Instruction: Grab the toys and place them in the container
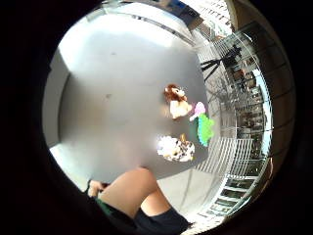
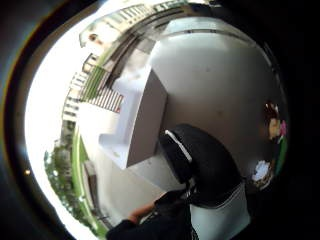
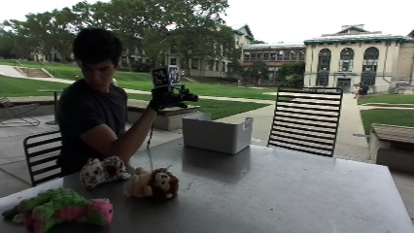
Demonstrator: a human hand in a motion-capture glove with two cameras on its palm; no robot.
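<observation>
Three plush toys lie at the near left of the grey table [image 3: 278, 194]: a spotted white and brown one [image 3: 103, 171], a lion [image 3: 154, 183] and a green and pink one [image 3: 58, 208]. The little finger side palm view shows the same lion [image 1: 176, 100], green toy [image 1: 204, 128] and spotted toy [image 1: 175, 148] from well above. A pale open-topped container [image 3: 216, 133] stands at the table's far edge, also seen as a box [image 2: 140, 120] in the thumb side palm view. My gloved right hand [image 3: 165, 98] is raised in the air left of the container, holding nothing; its thumb [image 2: 200, 160] shows.
A slatted metal chair [image 3: 306, 121] stands behind the table beside the container. The person sits on another chair [image 3: 42, 150] at the left. The right half of the tabletop is bare.
</observation>
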